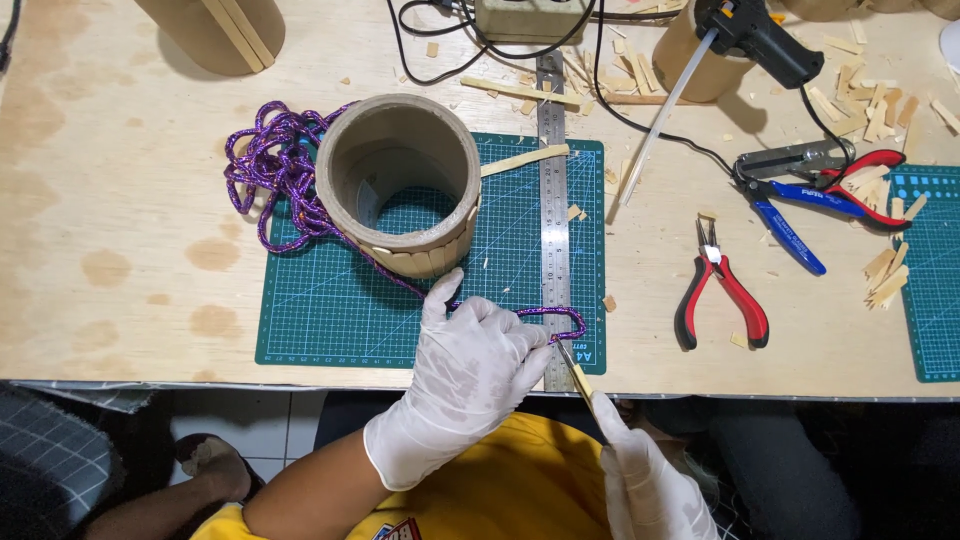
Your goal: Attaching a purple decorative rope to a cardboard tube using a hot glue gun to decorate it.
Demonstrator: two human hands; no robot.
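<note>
Currently, the purple cord [548, 318] lies uncut on the cutting mat [330, 300], just below the cardboard tube [400, 185]. Left hand [470, 370] presses it flat; right hand [645, 475] grasps a craft knife [575, 372] at its end. Wooden cladding covers only the tube's lower rim.

Lighting: bright, even, from overhead; wooden tabletop [120, 180] evenly lit. Shadows: short and soft, one falling beside the cardboard tube [398, 180] at the top left, another under the glue gun [755, 40]. Glare: mild sheen on the steel ruler [553, 200] and on the white gloves; left hand [465, 365] near overexposed. Focus: sharp across the tabletop; grid of the green cutting mat [330, 320] legible. Distortion: slight wide-angle bowing along the table's near edge. Below the table: dim.
</note>
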